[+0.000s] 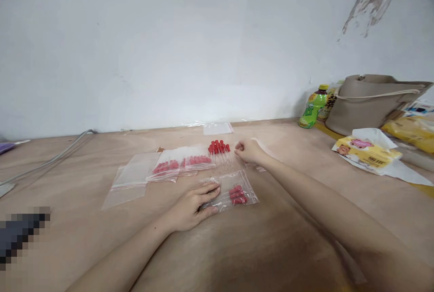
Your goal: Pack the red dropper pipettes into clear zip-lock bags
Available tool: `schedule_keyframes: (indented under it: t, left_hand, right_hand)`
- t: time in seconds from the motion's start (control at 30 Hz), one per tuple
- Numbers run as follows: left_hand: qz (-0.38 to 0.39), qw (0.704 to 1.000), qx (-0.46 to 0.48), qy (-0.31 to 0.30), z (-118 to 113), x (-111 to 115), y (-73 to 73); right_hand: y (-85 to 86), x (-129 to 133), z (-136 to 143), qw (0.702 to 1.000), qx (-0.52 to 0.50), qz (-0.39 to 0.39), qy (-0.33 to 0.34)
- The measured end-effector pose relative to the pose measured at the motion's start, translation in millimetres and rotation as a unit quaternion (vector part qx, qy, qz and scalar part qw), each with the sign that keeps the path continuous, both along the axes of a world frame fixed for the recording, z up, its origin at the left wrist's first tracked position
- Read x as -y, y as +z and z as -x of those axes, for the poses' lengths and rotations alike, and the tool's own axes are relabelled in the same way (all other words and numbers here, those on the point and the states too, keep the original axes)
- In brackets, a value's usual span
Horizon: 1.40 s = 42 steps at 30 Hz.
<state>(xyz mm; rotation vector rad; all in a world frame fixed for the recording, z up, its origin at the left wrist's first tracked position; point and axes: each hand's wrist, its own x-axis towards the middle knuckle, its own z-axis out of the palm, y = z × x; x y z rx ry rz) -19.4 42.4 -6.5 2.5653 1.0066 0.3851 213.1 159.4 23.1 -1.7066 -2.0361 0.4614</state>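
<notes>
Flat on a clear zip bag [251, 192] lies my left hand [195, 204], fingers stretched out over the bag's left end. Several red rubber bulbs [238, 195] show inside that bag. Just beyond it is a bunch of glass droppers [222, 158] with red bulbs, side by side on the table. Close to the right of them hovers my right hand [250, 151], fingers curled in a pinch; whatever is between the fingertips, if anything, cannot be made out. Part of another clear bag [266, 147] shows behind this hand.
Filled zip bags with red bulbs [166, 165] overlap flat bags [129, 170] on the left. A small white packet [218, 128] lies by the wall. Rightward stand a green bottle [313, 106], a grey bag [366, 104] and a tissue pack [368, 149]. A cable [64, 152] crosses the left side.
</notes>
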Motion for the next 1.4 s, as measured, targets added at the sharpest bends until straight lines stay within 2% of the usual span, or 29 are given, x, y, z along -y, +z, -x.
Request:
schedule_keyframes:
  t: [0.1,0.2,0.33,0.47,0.6,0.7,0.83,0.97,1.13,1.27,1.33,1.4]
  left_hand:
    - [0.0,1.0,0.002,-0.002,0,0,0.4]
    - [-0.002,1.0,0.011,-0.002,-1,1,0.9]
    - [0.0,1.0,0.016,0.0,-1,1,1.2]
    - [0.002,1.0,0.023,-0.002,0,1,0.9]
    - [0.005,1.0,0.029,0.0,0,0,0.4]
    - [0.006,1.0,0.025,0.002,0,0,-0.4]
    - [0.005,1.0,0.019,0.006,1,0,-1.1]
    - [0.005,1.0,0.025,0.005,1,0,-0.6]
    - [0.01,0.999,0.031,0.0,0,0,0.7]
    - [-0.001,0.999,0.045,-0.001,-1,0,-0.6]
    - [-0.005,0.999,0.048,0.003,-1,1,-1.3]
    - [-0.007,0.999,0.048,0.01,-1,1,-1.5]
  right_hand:
    - [-4.8,-23,19,0.999,0.016,0.002,-0.028]
    - [-11.2,-34,30,0.999,0.027,0.024,-0.033]
    - [-15.8,-38,36,0.999,0.024,0.038,-0.019]
    - [-13.5,-36,26,1.0,-0.009,0.015,-0.021]
    - [-16.1,-15,-2,0.995,-0.091,-0.023,-0.021]
    - [-29.0,15,-24,0.953,-0.301,-0.039,-0.017]
    - [-50.6,47,-40,0.905,-0.418,-0.07,-0.026]
    - [-59.7,58,-36,0.877,-0.476,-0.043,-0.044]
    - [-56.0,67,-25,0.838,-0.543,-0.018,-0.053]
    - [-51.8,76,-22,0.805,-0.59,0.057,-0.029]
    - [-49.9,79,-23,0.806,-0.584,0.099,0.004]
    - [-47.9,81,-26,0.824,-0.55,0.131,0.049]
